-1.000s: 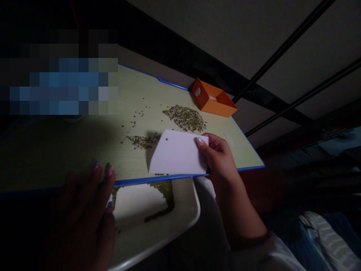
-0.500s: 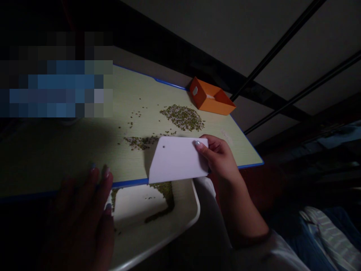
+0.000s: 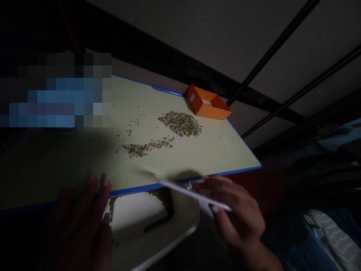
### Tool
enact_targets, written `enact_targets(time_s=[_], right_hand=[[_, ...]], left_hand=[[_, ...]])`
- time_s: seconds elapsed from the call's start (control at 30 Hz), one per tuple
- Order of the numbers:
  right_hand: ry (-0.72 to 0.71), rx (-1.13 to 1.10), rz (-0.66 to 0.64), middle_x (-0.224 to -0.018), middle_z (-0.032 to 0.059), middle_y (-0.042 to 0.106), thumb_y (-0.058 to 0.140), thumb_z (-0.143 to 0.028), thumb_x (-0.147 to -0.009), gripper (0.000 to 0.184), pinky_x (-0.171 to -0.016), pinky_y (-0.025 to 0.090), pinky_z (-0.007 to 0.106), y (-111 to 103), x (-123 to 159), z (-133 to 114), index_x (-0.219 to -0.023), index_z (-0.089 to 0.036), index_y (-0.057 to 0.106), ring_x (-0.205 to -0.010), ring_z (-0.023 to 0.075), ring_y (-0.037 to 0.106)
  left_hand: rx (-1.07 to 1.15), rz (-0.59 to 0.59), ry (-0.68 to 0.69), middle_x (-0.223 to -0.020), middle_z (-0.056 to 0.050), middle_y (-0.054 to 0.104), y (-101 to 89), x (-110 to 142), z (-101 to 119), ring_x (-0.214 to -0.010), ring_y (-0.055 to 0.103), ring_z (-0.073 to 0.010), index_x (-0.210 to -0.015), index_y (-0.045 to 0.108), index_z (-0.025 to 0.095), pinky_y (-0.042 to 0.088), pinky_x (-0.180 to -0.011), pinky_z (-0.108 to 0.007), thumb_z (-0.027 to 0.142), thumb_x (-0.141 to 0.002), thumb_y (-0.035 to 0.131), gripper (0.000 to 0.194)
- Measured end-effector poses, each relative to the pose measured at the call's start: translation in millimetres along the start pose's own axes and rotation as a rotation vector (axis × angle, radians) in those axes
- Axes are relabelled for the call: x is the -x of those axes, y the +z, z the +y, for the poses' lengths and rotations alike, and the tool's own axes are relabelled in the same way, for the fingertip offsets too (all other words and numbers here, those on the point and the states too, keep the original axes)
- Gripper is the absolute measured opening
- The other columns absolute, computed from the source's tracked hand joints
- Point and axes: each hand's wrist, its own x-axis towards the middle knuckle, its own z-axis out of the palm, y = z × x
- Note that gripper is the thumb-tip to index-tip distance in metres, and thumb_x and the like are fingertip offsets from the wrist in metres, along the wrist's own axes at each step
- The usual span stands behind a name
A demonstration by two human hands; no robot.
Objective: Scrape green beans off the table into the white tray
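My right hand (image 3: 235,210) grips a flat white plastic scraper (image 3: 194,194), seen nearly edge-on at the front edge of the pale green table (image 3: 197,158). My left hand (image 3: 81,222) lies in shadow with fingers outstretched, their tips over the table edge and the thumb beside a white tray (image 3: 184,222). Small green beans fill a pile (image 3: 182,123) on the table, and a thinner strip of beans (image 3: 141,148) lies nearer me. Under the table's edge, the tray holds more beans (image 3: 163,210) along its far side and corner.
An orange open box (image 3: 211,105) stands at the table's far right corner. A pixelated patch covers the far left. Dark panels (image 3: 197,34) rise behind the table. Striped cloth (image 3: 335,237) lies at the lower right.
My right hand has drawn the scraper back toward me and tilted it from face-on to nearly edge-on, uncovering more of the bean strip. My left hand stays in about the same place.
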Motion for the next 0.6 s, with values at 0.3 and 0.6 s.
enact_targets(time_s=[0.3, 0.6], right_hand=[[-0.185, 0.300, 0.020, -0.094, 0.0078, 0.081, 0.068, -0.010, -0.086, 0.019, -0.088, 0.067, 0.035, 35.3, 3.1, -24.0, -0.101, -0.018, 0.076, -0.094, 0.0201, 0.076], [-0.270, 0.320, -0.021, -0.091, 0.0154, 0.081, 0.060, -0.010, -0.091, 0.021, -0.076, 0.068, 0.035, 42.6, -12.6, -11.9, -0.107, -0.010, 0.073, -0.086, 0.0210, 0.077]], left_hand=[[0.016, 0.001, 0.006, -0.167, 0.015, 0.021, 1.4, -1.2, -3.1, -0.156, 0.021, -0.0267, -0.151, 0.021, 0.042, 0.018, -0.132, -0.056, 0.025, -0.082, 0.043, 0.075], [-0.012, -0.005, 0.005, -0.168, 0.015, 0.018, 0.9, -1.5, -3.7, -0.156, 0.019, -0.0260, -0.152, 0.020, 0.040, 0.014, -0.133, -0.053, 0.024, -0.080, 0.043, 0.077]])
